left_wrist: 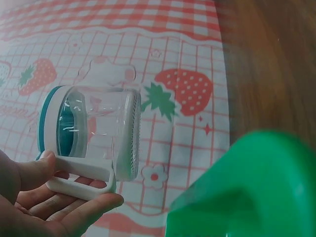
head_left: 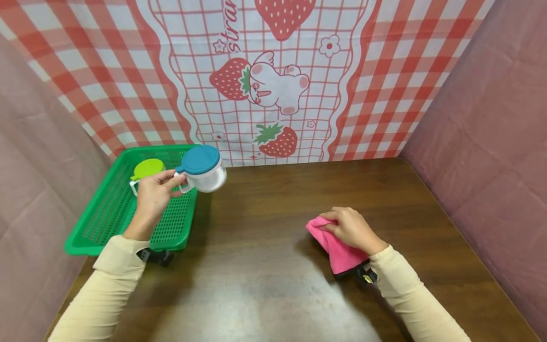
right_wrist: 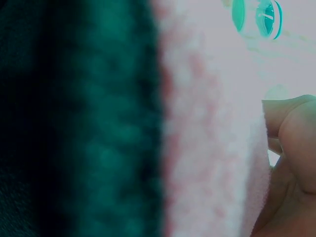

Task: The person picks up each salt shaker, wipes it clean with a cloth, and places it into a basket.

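My left hand pinches the white handle of a clear seasoning jar with a blue lid. The jar is held up over the right rim of a green basket; nothing shows inside its clear wall in the left wrist view. My right hand grips a pink cloth by its upper part, low over the right half of the table. A dark edge trims the cloth's lower side. Up close, the cloth covers much of the right wrist view.
In the basket stands a second jar with a lime-green lid and a white handle, partly behind my left hand. The brown wooden table meets a strawberry-print cloth at the back. Pink fabric hangs on both sides.
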A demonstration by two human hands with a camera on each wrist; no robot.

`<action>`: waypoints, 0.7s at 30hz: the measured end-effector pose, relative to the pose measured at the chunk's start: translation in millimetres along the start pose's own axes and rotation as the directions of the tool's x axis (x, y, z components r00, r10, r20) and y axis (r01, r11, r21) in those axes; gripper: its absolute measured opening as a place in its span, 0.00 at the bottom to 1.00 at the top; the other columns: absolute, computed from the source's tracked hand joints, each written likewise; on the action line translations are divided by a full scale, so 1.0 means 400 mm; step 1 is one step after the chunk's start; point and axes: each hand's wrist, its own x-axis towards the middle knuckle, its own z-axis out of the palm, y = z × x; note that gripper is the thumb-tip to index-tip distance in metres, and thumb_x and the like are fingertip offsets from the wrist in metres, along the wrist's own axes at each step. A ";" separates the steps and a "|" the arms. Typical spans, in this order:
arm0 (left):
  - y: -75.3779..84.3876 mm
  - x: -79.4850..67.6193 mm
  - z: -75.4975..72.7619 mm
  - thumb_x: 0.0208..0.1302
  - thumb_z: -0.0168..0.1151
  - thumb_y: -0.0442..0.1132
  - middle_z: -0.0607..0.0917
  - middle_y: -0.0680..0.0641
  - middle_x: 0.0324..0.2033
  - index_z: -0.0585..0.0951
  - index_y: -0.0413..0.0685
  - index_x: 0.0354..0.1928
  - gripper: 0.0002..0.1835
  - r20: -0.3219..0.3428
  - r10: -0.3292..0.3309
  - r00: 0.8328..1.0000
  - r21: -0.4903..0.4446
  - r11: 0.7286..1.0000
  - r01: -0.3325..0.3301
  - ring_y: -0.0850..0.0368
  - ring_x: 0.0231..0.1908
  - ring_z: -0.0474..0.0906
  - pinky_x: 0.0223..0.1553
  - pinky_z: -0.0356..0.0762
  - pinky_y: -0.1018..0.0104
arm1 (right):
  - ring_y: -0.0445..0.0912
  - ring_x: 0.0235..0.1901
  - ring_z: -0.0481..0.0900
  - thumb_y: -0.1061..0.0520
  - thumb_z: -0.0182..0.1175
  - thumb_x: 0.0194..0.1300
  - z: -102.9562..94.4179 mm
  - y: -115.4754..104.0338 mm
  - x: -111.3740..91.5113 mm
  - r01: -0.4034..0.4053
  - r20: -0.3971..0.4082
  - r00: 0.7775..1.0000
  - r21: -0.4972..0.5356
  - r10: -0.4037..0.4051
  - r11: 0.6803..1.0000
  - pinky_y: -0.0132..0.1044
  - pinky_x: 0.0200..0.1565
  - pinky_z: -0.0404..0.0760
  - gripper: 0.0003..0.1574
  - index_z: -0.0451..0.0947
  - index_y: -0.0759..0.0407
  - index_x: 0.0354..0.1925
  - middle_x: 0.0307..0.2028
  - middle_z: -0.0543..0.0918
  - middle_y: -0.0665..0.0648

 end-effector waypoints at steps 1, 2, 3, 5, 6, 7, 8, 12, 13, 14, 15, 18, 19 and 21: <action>0.000 0.005 -0.006 0.68 0.60 0.44 0.81 0.67 0.29 0.75 0.32 0.61 0.26 -0.010 -0.002 1.000 -0.016 1.000 0.002 0.78 0.32 0.80 0.35 0.83 0.73 | 0.43 0.26 0.78 0.59 0.72 0.54 0.000 -0.001 0.000 -0.002 0.003 1.000 -0.003 0.002 1.000 0.39 0.32 0.76 0.11 0.88 0.56 0.39 0.26 0.83 0.50; 0.000 0.009 -0.011 0.68 0.60 0.44 0.81 0.69 0.27 0.75 0.31 0.61 0.26 -0.023 -0.005 1.000 -0.029 1.000 0.004 0.78 0.31 0.80 0.34 0.83 0.74 | 0.43 0.27 0.78 0.59 0.72 0.54 0.000 -0.001 -0.001 -0.004 0.005 1.000 -0.006 0.004 1.000 0.40 0.32 0.77 0.11 0.88 0.56 0.39 0.26 0.83 0.50; 0.000 0.014 -0.016 0.68 0.60 0.43 0.80 0.71 0.25 0.75 0.31 0.60 0.26 -0.035 -0.006 0.999 -0.045 0.999 0.004 0.78 0.30 0.80 0.33 0.82 0.75 | 0.44 0.27 0.79 0.59 0.72 0.54 0.000 -0.002 -0.001 -0.005 0.006 1.000 -0.009 0.005 1.000 0.40 0.32 0.77 0.11 0.88 0.57 0.39 0.26 0.83 0.51; -0.002 0.024 -0.027 0.68 0.60 0.41 0.80 0.72 0.22 0.74 0.29 0.60 0.25 -0.051 -0.003 0.999 -0.072 0.997 0.000 0.78 0.29 0.80 0.32 0.82 0.76 | 0.46 0.28 0.80 0.59 0.72 0.54 0.000 -0.004 -0.001 -0.009 0.008 1.000 -0.012 0.009 1.000 0.41 0.33 0.77 0.12 0.88 0.58 0.39 0.27 0.84 0.51; -0.002 0.028 -0.032 0.68 0.60 0.40 0.81 0.72 0.21 0.75 0.28 0.59 0.25 -0.060 -0.003 0.998 -0.093 0.996 -0.003 0.77 0.29 0.81 0.31 0.82 0.76 | 0.47 0.29 0.81 0.58 0.72 0.53 0.001 -0.004 -0.002 -0.010 0.007 1.000 -0.012 0.010 1.000 0.42 0.34 0.78 0.12 0.88 0.58 0.39 0.27 0.84 0.52; -0.002 0.032 -0.036 0.67 0.60 0.39 0.81 0.72 0.21 0.75 0.27 0.59 0.24 -0.068 -0.002 0.998 -0.102 0.995 -0.005 0.77 0.28 0.81 0.31 0.82 0.76 | 0.48 0.30 0.82 0.58 0.72 0.53 0.001 -0.005 -0.002 -0.008 0.006 1.000 -0.012 0.009 1.000 0.43 0.35 0.79 0.13 0.88 0.58 0.39 0.28 0.85 0.52; -0.003 0.035 -0.042 0.67 0.60 0.39 0.81 0.72 0.21 0.75 0.27 0.59 0.24 -0.077 -0.006 0.997 -0.113 0.994 -0.003 0.77 0.28 0.81 0.30 0.82 0.76 | 0.48 0.31 0.82 0.58 0.72 0.53 0.001 -0.005 -0.002 -0.008 0.004 1.000 -0.012 0.008 1.000 0.44 0.36 0.79 0.13 0.88 0.59 0.39 0.29 0.85 0.53; -0.006 0.046 -0.064 0.65 0.62 0.40 0.83 0.69 0.21 0.74 0.27 0.59 0.26 -0.102 -0.031 0.994 -0.169 0.986 0.014 0.75 0.27 0.82 0.29 0.82 0.76 | 0.50 0.33 0.84 0.58 0.72 0.54 0.002 -0.006 -0.001 -0.005 0.001 1.000 -0.012 0.005 1.000 0.46 0.37 0.80 0.13 0.88 0.60 0.40 0.31 0.86 0.54; -0.006 0.048 -0.069 0.65 0.62 0.40 0.83 0.69 0.21 0.74 0.27 0.59 0.26 -0.107 -0.039 0.993 -0.183 0.983 0.019 0.75 0.27 0.82 0.29 0.82 0.76 | 0.50 0.33 0.84 0.58 0.72 0.54 0.002 -0.006 -0.001 -0.006 0.001 1.000 -0.011 0.006 1.000 0.46 0.37 0.80 0.13 0.88 0.60 0.40 0.31 0.86 0.54; -0.007 0.051 -0.074 0.64 0.63 0.40 0.83 0.68 0.21 0.74 0.26 0.59 0.27 -0.114 -0.047 0.992 -0.206 0.978 0.023 0.74 0.27 0.82 0.28 0.82 0.75 | 0.49 0.33 0.84 0.58 0.72 0.54 0.002 -0.006 -0.001 -0.006 0.001 1.000 -0.010 0.006 1.000 0.46 0.37 0.80 0.13 0.88 0.59 0.40 0.31 0.86 0.54; -0.007 0.054 -0.078 0.64 0.63 0.40 0.84 0.68 0.21 0.74 0.26 0.59 0.27 -0.119 -0.052 0.992 -0.217 0.976 0.026 0.74 0.27 0.83 0.28 0.82 0.75 | 0.49 0.33 0.84 0.57 0.72 0.54 0.002 -0.007 0.000 -0.006 0.001 1.000 -0.010 0.006 1.000 0.46 0.37 0.80 0.13 0.88 0.59 0.40 0.31 0.86 0.54; -0.006 0.062 -0.092 0.63 0.63 0.39 0.84 0.67 0.21 0.73 0.26 0.59 0.27 -0.134 -0.070 0.989 -0.258 0.965 0.033 0.74 0.26 0.83 0.27 0.81 0.76 | 0.49 0.32 0.83 0.58 0.72 0.54 0.002 -0.006 0.001 -0.005 -0.001 1.000 -0.010 0.005 1.000 0.45 0.36 0.79 0.13 0.88 0.59 0.39 0.30 0.86 0.53; -0.006 0.066 -0.096 0.64 0.63 0.39 0.84 0.67 0.21 0.73 0.26 0.60 0.27 -0.138 -0.074 0.988 -0.258 0.965 0.036 0.74 0.26 0.82 0.26 0.81 0.76 | 0.48 0.31 0.83 0.58 0.72 0.53 0.001 -0.006 0.002 -0.005 -0.003 1.000 -0.010 0.005 1.000 0.45 0.36 0.79 0.13 0.88 0.58 0.39 0.30 0.86 0.53; -0.007 0.074 -0.104 0.64 0.63 0.38 0.83 0.67 0.20 0.72 0.26 0.61 0.28 -0.147 -0.086 0.985 -0.258 0.965 0.046 0.74 0.26 0.82 0.26 0.81 0.76 | 0.47 0.30 0.82 0.58 0.72 0.53 0.001 -0.005 0.003 -0.004 -0.006 1.000 -0.012 0.004 1.000 0.44 0.35 0.79 0.13 0.88 0.58 0.39 0.29 0.85 0.52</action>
